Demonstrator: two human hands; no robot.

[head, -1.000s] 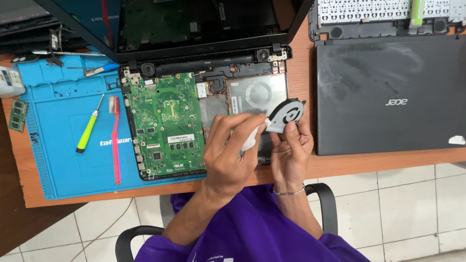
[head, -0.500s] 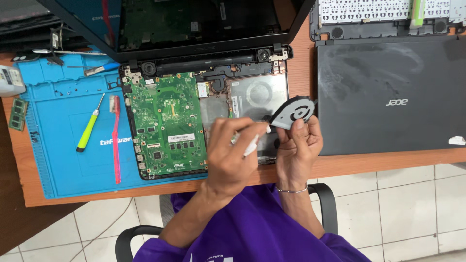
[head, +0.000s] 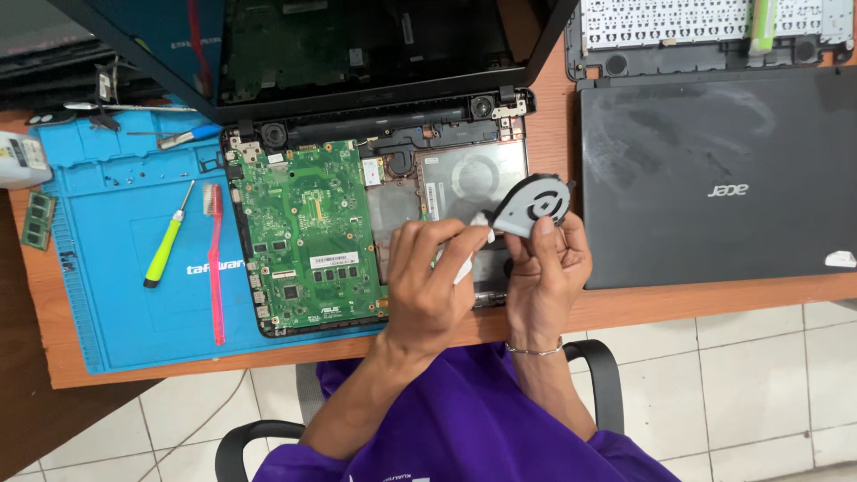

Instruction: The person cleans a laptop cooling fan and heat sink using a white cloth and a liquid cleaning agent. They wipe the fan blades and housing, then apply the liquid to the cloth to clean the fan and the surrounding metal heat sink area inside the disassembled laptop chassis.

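A person in a purple top sits at a wooden worktop (head: 553,321), seen from above. The right hand (head: 546,268) holds up a small black laptop cooling fan (head: 534,204), fingers closed in a firm grip around its lower edge; the fan sits just above the open laptop base (head: 375,223). The left hand (head: 430,281) is closed on a white tool (head: 471,245) whose tip touches the fan's left rim. Most of that tool is hidden inside the fist, so its kind is hard to tell; it may be a brush or a wipe.

The laptop base lies opened, its green circuit board (head: 308,236) exposed on the left. The right part, under both hands, is partly covered. Its raised screen (head: 339,45) is cut off by the top edge of the view.

Left of the base lies a blue work mat (head: 116,303) with a yellow-handled screwdriver (head: 167,245) and a pink toothbrush (head: 215,268) side by side, well apart from the hands. A small memory module (head: 37,220) rests at the mat's left rim. To the right sits a closed black laptop (head: 714,178), reaching to the view's edge; a detached keyboard (head: 696,22) above it is cut off.

Bare worktop shows only as a narrow strip along the near edge.
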